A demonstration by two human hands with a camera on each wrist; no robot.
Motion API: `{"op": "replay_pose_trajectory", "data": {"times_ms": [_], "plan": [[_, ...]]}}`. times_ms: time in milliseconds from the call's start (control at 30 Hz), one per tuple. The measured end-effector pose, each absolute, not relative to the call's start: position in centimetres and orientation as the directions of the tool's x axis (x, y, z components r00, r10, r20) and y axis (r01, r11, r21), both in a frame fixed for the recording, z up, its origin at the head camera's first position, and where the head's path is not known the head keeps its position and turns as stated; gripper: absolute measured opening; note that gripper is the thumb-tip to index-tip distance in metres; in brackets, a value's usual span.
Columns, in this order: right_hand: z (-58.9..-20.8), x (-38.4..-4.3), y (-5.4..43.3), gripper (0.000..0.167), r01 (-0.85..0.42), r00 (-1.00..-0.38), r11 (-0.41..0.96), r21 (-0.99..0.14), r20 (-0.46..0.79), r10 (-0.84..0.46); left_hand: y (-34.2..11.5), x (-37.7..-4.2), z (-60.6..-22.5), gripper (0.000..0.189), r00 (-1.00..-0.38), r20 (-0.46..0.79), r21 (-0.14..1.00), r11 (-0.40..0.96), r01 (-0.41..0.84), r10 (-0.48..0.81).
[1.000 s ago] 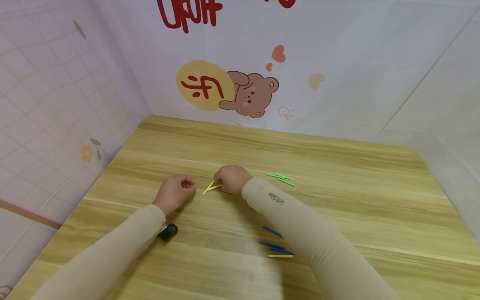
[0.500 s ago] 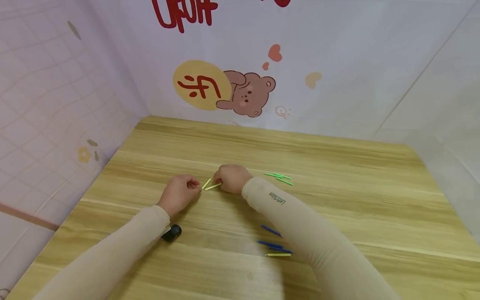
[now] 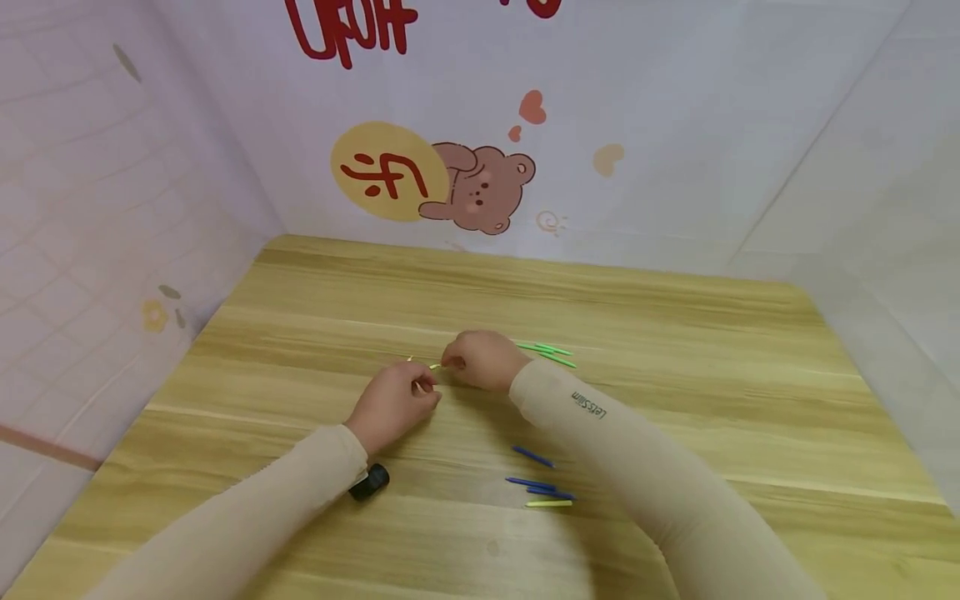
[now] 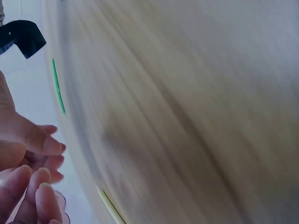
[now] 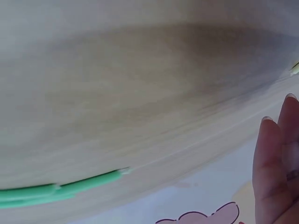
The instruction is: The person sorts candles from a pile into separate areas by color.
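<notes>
My left hand [image 3: 393, 406] is low over the table, left of centre, with thumb and forefinger apart and the other fingers bent loosely. Facing it, my right hand [image 3: 486, 360] has its fingertips close to a thin yellow stick [image 3: 434, 367]. The left hand hides most of the yellow sticks; one tip shows just behind it. In the left wrist view a yellow stick [image 4: 110, 205] lies on the wood beside both hands' fingers, which show nothing between them. Fairly straight fingers [image 5: 267, 163] of the right hand appear in the right wrist view.
Several green sticks [image 3: 557, 359] lie behind the right forearm. Nearer the front are blue sticks [image 3: 531, 483] and a single yellow stick [image 3: 549, 503]. A black device [image 3: 370, 482] sits under the left wrist. The wooden table [image 3: 675, 325] meets a printed wall covering [image 3: 675, 208] at the back.
The left hand has moved right, over the yellow sticks. The right hand has drawn slightly right, its fingertips coming away from the stick they held. The head view has shifted a little.
</notes>
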State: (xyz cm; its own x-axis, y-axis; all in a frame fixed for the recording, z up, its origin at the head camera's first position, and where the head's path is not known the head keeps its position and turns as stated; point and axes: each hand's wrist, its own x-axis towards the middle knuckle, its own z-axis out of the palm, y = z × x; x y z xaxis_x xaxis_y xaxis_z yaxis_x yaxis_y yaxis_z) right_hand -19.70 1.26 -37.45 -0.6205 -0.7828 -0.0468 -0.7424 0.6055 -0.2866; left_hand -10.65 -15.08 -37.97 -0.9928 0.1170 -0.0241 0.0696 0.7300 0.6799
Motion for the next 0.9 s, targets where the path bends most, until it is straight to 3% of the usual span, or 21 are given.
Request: {"op": "replay_pose_trajectory", "data": {"times_ms": [567,900], "plan": [[-36.9,-17.0,6.6,0.017,-0.697,-0.649,0.607,-0.382,-0.024,-0.760,-11.7,-8.8,-38.0,0.006,-0.963,0.029,0.716,0.667,0.207,0.268],[-37.2,-14.7,9.6,0.017,-0.669,-0.688,0.634,-0.387,-0.001,-0.726,-10.1,-8.3,-37.7,0.005,-0.935,-0.033,0.707,0.670,0.227,0.352]]}}
